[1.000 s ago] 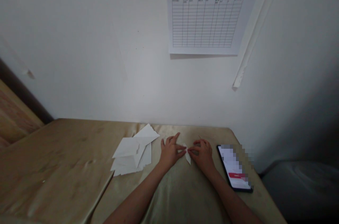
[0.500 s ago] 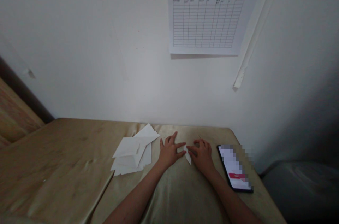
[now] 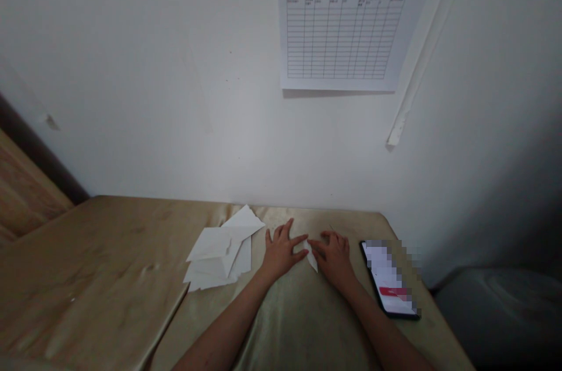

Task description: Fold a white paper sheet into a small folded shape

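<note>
A small, narrow piece of white folded paper [image 3: 312, 261] lies on the bed-like padded surface between my hands, tapering to a point toward me. My left hand [image 3: 280, 253] has its thumb and index fingertips on the paper's left edge, while its other fingers spread outward. From the other side, my right hand [image 3: 336, 258] pinches the paper with thumb and index finger, its remaining fingers curled. Parts of the paper are hidden under the fingertips. Left of my left hand is a loose pile of white paper sheets [image 3: 211, 268], overlapping at different angles.
A phone [image 3: 381, 277] with its screen lit lies right of my right hand. The padded surface [image 3: 109, 265], covered in shiny tan cloth, meets a white wall [image 3: 153, 125] at the back. A printed table sheet [image 3: 338, 37] hangs there.
My right index finger has shifted slightly left along the top of the small paper. My left hand stays almost where it was.
</note>
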{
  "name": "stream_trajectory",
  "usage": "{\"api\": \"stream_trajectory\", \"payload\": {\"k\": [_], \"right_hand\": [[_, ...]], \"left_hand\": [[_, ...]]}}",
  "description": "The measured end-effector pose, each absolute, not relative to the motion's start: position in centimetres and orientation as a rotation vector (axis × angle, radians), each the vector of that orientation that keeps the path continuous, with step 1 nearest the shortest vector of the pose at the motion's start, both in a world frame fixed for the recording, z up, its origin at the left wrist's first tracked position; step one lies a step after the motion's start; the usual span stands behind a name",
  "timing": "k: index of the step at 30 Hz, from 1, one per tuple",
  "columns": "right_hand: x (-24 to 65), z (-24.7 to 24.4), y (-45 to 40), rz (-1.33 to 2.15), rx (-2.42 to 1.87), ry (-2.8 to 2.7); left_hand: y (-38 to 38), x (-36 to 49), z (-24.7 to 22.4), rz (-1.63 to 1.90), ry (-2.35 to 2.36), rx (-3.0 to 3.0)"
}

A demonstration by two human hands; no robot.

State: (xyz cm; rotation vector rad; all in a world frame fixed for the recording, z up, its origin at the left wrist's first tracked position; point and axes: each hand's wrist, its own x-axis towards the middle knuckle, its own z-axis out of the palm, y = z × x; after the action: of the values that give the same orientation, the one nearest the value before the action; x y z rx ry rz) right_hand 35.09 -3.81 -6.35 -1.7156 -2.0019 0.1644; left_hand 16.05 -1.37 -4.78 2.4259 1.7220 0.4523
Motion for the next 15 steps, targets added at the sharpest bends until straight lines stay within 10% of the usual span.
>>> {"api": "stream_trajectory", "payload": {"k": [15], "right_hand": [[35.64, -6.69, -3.6, 0.169, -1.616, -1.902]], "left_hand": [[-1.4, 15.97, -4.79, 0.601, 1.668, 2.402]]}}
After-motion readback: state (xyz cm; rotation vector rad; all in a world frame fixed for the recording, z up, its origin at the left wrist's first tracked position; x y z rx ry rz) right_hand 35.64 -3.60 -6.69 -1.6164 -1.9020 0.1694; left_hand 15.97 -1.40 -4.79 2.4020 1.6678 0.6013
